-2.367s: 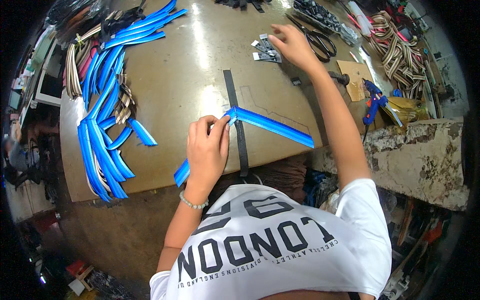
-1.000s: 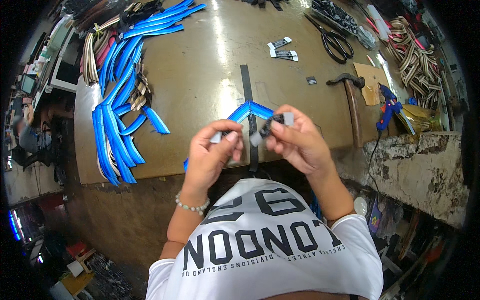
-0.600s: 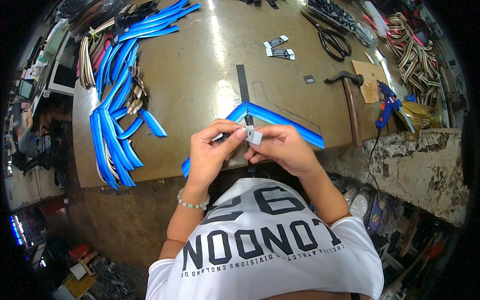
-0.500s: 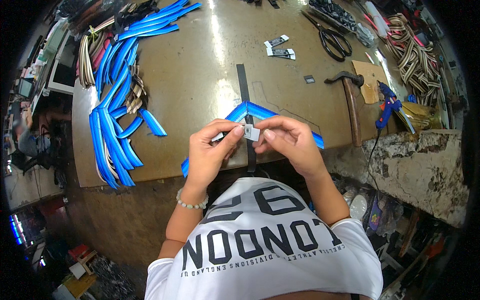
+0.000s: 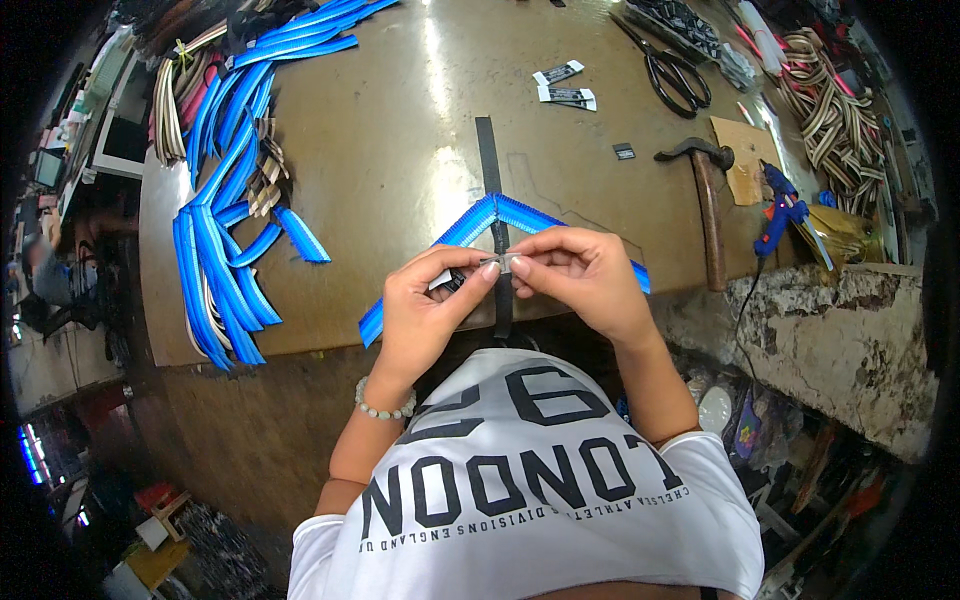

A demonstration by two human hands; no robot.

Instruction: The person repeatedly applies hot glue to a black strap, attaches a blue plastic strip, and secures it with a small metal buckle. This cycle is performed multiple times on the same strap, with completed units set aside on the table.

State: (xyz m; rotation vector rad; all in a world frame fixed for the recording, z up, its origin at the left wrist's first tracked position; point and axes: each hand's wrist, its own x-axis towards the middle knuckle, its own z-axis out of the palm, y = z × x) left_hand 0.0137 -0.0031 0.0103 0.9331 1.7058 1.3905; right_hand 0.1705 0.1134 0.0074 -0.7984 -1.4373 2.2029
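Between my fingertips is a small pale label (image 5: 504,264), seen nearly edge-on. My left hand (image 5: 425,295) pinches its left end, with another black and white label (image 5: 445,281) tucked in the same hand. The right end is pinched by my right hand (image 5: 590,280). Beneath both hands lies a blue ribbon (image 5: 535,217) folded into an upside-down V, its point away from me. A black strip (image 5: 487,155) runs along the table through the fold toward my body.
Blue ribbons (image 5: 235,190) pile up at the left. Two black and white labels (image 5: 567,98), a small dark tag (image 5: 624,151), scissors (image 5: 678,85), a hammer (image 5: 708,200) and a blue glue gun (image 5: 775,220) lie on the table (image 5: 350,150). Striped ribbons (image 5: 820,110) heap at the far right.
The label has tipped from showing its printed face to nearly edge-on, and my fingertips have drawn closer together. The folded ribbon's left arm shows more now.
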